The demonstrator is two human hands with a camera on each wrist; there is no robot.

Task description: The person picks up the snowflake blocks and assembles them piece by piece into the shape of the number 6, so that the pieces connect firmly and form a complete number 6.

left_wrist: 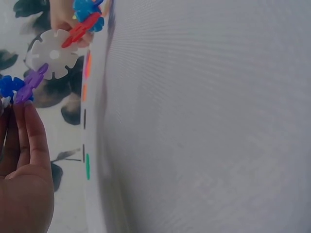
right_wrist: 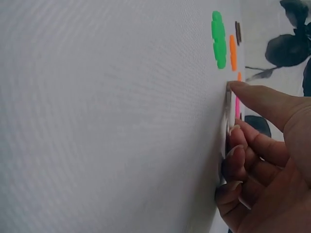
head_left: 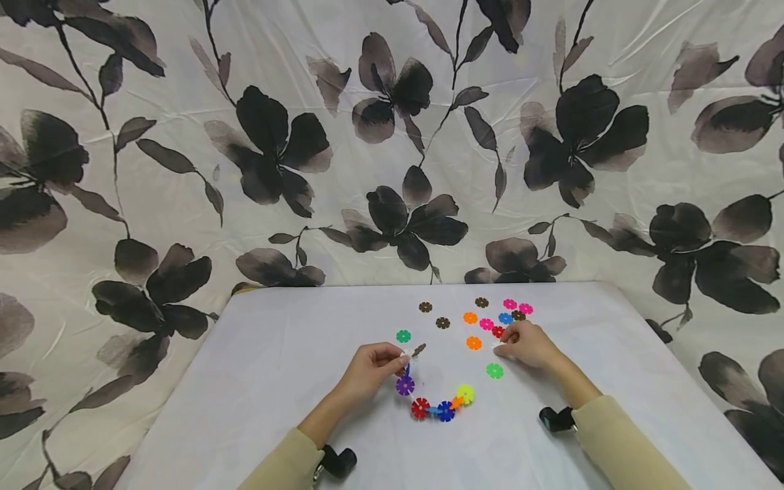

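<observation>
As a many-coloured chain of notched plastic discs (head_left: 420, 408) curves in a U over the bench (head_left: 245, 367), the left hand (head_left: 366, 371) pinches its upper left end, fingers and thumb nearly together — seemingly to keep the links clear of the surface. The right hand (head_left: 531, 346), thumb and fingers a thin gap apart, pinches a white disc (right_wrist: 231, 108) low over the bench, probably by its edge because it is so flat. Loose discs (head_left: 470, 318), mostly pink, orange and brown, lie beyond the hands; a bright green disc (head_left: 495, 371) lies nearer.

Fingers hide most of the left grip, and whether a tilted brown disc (head_left: 419, 350) there joins the chain is unclear — as is whether the chain's right end touches down. Flowered cloth (head_left: 404, 218) hangs behind.
</observation>
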